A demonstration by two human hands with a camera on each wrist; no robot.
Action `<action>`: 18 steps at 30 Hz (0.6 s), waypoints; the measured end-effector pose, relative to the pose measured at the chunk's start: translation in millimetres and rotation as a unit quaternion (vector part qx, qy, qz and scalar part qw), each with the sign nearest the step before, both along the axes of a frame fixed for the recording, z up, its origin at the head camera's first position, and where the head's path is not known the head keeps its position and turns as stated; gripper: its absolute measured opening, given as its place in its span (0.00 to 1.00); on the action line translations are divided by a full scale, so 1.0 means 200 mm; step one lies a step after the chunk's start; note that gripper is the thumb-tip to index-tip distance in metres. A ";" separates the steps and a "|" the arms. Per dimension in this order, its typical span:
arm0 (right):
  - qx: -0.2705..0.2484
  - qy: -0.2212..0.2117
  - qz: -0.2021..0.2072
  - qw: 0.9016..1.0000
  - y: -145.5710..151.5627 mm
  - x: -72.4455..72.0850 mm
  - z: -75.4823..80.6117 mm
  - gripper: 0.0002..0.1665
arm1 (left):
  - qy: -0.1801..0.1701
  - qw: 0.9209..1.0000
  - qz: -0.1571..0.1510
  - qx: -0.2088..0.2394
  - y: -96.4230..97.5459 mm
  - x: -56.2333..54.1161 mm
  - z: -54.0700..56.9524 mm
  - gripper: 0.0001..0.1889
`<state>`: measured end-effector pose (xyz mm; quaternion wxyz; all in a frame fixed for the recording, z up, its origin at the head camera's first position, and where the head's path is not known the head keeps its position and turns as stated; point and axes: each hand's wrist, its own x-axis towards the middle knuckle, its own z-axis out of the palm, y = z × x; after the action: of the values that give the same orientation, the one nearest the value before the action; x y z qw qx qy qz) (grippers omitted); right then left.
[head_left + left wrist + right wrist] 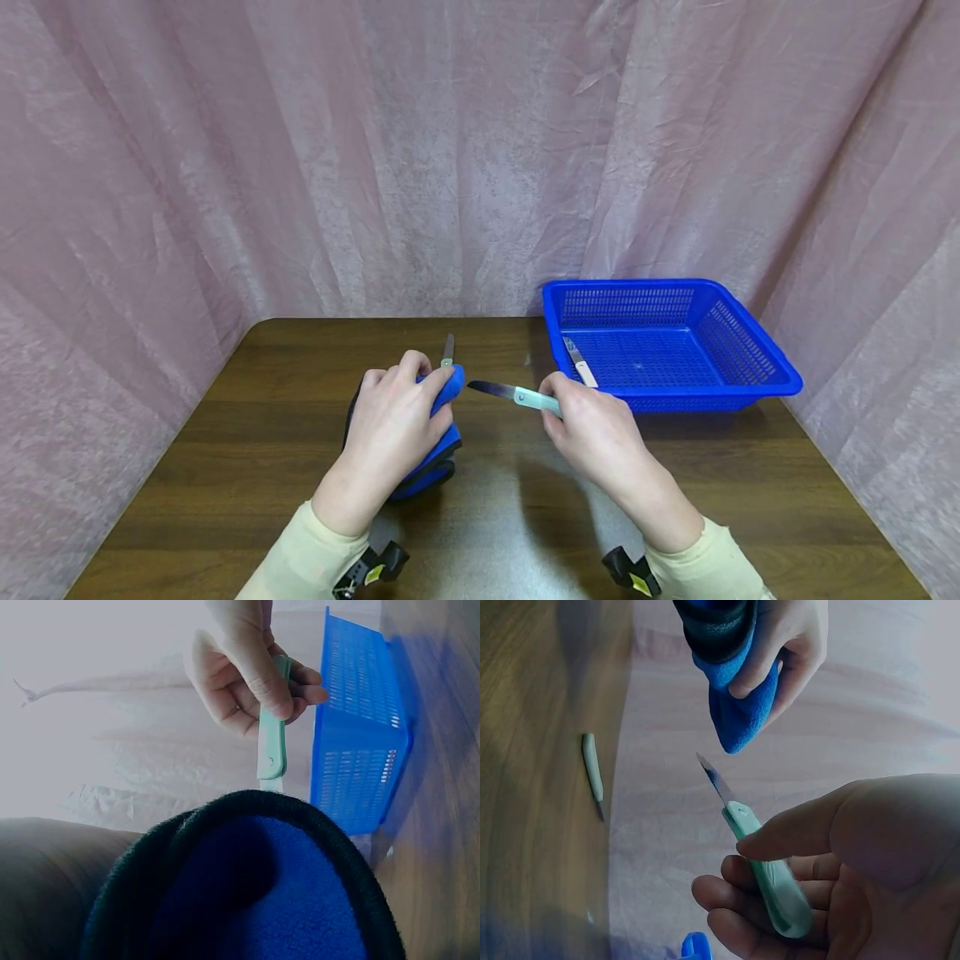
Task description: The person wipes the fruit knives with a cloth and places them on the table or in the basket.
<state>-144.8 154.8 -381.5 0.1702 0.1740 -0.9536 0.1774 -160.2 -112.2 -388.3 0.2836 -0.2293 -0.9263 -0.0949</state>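
In the head view my left hand [393, 417] grips a blue cloth [448, 392] with black edging, bunched under the palm and between the thumb and fingers. My right hand [596, 425] holds a small knife [536, 399] by its pale green handle, the blade pointing left toward the cloth. From the right wrist view, a gap shows between the blade tip and the cloth [742, 712]. A second knife [447, 350] lies on the table just beyond the left hand, its handle partly hidden. The cloth [315, 877] fills the lower left wrist view and covers most of the blade there.
At the back right of the brown wooden table [247, 433] stands a blue plastic basket [675, 390]. Another small knife [581, 364] with a whitish handle lies inside it, along its left side. Pink curtains [450, 167] hang behind the table.
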 end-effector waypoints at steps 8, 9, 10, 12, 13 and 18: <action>-0.006 0.035 0.007 0.999 0.00 0.00 -0.01 0.12 | 0.008 1.000 -0.004 0.001 0.00 0.00 0.00 0.21; -0.006 0.036 0.008 0.999 0.00 0.00 -0.01 0.13 | 0.010 1.000 -0.005 0.001 0.00 0.00 0.00 0.21; -0.005 0.035 0.009 0.999 0.01 0.00 -0.01 0.13 | 0.011 1.000 -0.006 0.002 0.00 0.00 0.00 0.21; -0.004 0.032 0.010 0.999 0.01 0.00 -0.01 0.13 | 0.014 1.000 -0.008 0.002 0.00 0.00 0.00 0.21; -0.003 0.030 0.010 1.000 0.01 0.00 -0.01 0.13 | 0.015 1.000 -0.008 0.003 0.00 0.00 0.00 0.21; 0.006 0.019 0.016 1.000 0.01 0.00 -0.01 0.12 | 0.016 1.000 -0.008 0.004 0.00 0.01 0.01 0.22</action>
<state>-144.3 157.2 -384.1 0.1844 0.1936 -0.9483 0.1708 -159.0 -111.9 -386.8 0.2989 -0.2372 -0.9192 -0.0976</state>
